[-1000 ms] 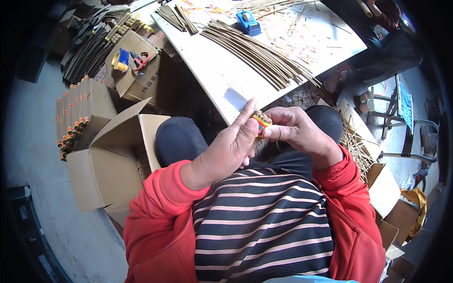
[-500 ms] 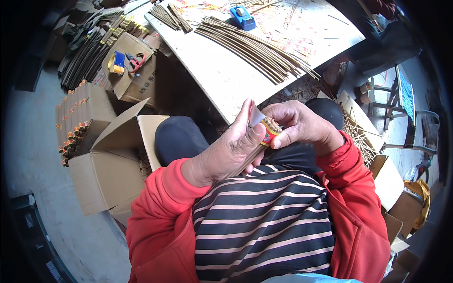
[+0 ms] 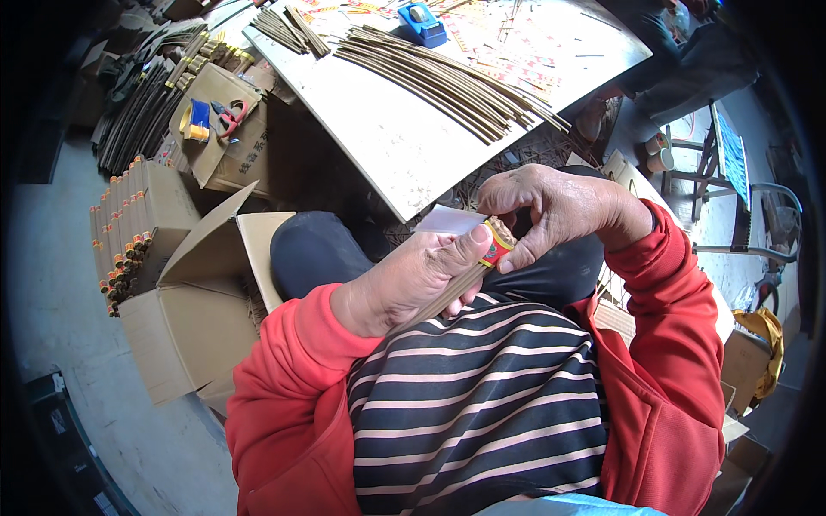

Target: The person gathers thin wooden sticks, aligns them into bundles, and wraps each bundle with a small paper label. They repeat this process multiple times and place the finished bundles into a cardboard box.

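My left hand [image 3: 413,279] grips a bundle of thin brown sticks [image 3: 447,295] held close over my lap. A red and yellow paper band [image 3: 496,245] wraps the bundle's upper end. My right hand [image 3: 555,209] pinches that band and the stick tips with thumb and fingers. A small white paper strip [image 3: 449,220] sticks up from between the two hands. Both hands sit just in front of the near edge of the white work board [image 3: 387,142].
Long brown sticks [image 3: 447,77] lie spread on the board, with a blue tape dispenser [image 3: 422,21] and printed paper labels [image 3: 525,43] further back. An open cardboard box [image 3: 198,301] stands at my left. Beside it are stacked banded bundles [image 3: 125,228] and a box with scissors [image 3: 228,116].
Both hands have drawn the bundle a little closer to my body. The right fingers have shifted around the red band, and the white strip now shows more.
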### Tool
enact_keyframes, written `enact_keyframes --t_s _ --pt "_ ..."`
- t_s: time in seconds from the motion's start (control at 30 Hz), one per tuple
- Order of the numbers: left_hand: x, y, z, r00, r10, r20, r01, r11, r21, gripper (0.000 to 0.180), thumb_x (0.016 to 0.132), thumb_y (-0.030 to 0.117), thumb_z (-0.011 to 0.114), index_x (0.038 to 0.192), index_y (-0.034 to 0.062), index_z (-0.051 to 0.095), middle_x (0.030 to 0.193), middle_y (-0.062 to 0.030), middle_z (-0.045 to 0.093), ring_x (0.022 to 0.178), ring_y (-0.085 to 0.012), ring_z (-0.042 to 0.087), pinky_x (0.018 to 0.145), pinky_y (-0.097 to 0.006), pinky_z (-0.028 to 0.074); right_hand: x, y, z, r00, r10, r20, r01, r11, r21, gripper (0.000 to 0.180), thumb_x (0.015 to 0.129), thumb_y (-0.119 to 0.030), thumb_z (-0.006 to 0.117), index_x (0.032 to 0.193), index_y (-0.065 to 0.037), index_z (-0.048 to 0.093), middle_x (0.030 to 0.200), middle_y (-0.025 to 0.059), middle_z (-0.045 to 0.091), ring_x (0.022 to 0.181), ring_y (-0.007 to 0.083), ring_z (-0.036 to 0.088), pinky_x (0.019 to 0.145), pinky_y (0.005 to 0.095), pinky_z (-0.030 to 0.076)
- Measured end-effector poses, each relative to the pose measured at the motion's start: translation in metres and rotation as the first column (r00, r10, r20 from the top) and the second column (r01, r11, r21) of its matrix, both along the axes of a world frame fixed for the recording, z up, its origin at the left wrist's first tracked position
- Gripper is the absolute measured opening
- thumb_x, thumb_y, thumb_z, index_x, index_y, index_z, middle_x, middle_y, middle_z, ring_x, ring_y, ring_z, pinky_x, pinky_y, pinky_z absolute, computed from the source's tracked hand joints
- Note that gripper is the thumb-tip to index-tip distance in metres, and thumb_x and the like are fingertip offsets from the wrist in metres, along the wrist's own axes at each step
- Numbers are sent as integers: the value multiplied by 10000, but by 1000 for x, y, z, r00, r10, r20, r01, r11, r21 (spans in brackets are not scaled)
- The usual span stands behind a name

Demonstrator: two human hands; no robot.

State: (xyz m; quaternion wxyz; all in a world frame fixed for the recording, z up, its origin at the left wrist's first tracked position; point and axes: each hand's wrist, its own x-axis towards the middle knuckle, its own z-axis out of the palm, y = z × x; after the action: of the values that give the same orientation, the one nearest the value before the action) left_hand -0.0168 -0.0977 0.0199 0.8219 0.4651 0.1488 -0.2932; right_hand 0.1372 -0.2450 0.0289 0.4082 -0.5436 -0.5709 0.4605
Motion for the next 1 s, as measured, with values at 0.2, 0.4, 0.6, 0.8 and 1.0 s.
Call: enact_keyframes --t_s 0.2,0.4,0.6,0.8,1.0 --pt "-1 1 -5 999 26 -19 -27 999 -26 504 828 528 542 933 35 541 599 -23 523 454 -62 495 400 -155 412 -3 -1 11 994 -39 105 39 999 10 437 710 -203 769 1026 44 597 905 105 583 817 171 581 722 284 482" --pt "-2 2 -10 998 28 55 -27 999 -17 538 853 557 454 907 28 542 625 -47 553 487 -72 536 437 -150 443 -5 -3 15 977 -80 196 63 994 92 425 741 -237 743 1033 36 599 886 104 567 820 182 572 727 285 474" --pt "-3 -1 -11 992 63 112 -66 998 25 525 880 528 447 968 21 550 632 -21 511 475 -51 468 432 -143 391 -12 -4 14 977 -179 115 172 983 64 310 854 -251 622 990 28 615 886 102 563 832 180 563 738 292 464" --pt "-3 -1 -13 991 80 108 -72 995 -73 457 924 433 446 1076 9 518 681 -27 525 528 -60 485 468 -151 405 -18 -3 16 956 -260 138 260 965 19 201 815 -156 637 897 28 635 875 110 560 842 198 559 726 305 472" --pt "-5 6 -13 992 35 119 -18 990 -139 344 896 229 439 1124 -23 490 762 -103 569 593 -140 541 525 -215 454 -24 -6 20 928 -270 257 231 957 174 184 778 -119 663 917 3 653 879 94 563 843 217 557 709 320 479"
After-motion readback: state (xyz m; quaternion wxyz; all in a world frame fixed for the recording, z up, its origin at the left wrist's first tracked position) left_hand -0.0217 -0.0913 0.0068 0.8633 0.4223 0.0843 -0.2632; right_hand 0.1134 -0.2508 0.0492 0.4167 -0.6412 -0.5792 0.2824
